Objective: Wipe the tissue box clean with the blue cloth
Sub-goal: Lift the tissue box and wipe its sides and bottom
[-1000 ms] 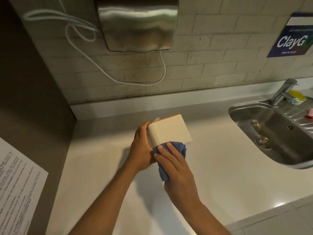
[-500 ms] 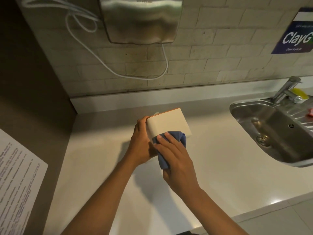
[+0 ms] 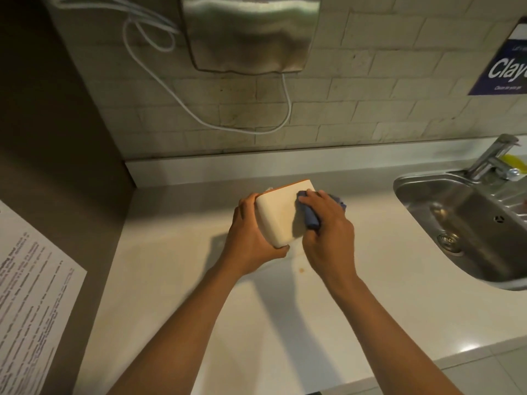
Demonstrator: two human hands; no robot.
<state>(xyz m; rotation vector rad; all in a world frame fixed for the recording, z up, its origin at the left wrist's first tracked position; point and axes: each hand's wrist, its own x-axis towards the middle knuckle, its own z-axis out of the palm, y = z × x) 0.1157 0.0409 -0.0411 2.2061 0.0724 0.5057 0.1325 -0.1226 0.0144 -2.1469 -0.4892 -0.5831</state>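
Note:
A cream tissue box (image 3: 281,215) with an orange rim is held tilted above the white counter (image 3: 199,309). My left hand (image 3: 251,238) grips the box's left end and underside. My right hand (image 3: 328,226) presses a bunched blue cloth (image 3: 310,216) against the right part of the box's upturned face. Most of the cloth is hidden under my fingers; a bit of it sticks out past the knuckles at the far side. A scrap of white tissue peeks out behind the box's top left corner.
A steel sink (image 3: 470,223) with a tap (image 3: 493,155) is set into the counter on the right. On the tiled wall hangs a metal hand dryer (image 3: 251,32) with a looping white cable (image 3: 171,81). A printed sheet (image 3: 31,295) is stuck on the left wall.
My right hand has carried the cloth from the box's near lower edge up and across to the right part of its face. My left hand has shifted lower around the box's end.

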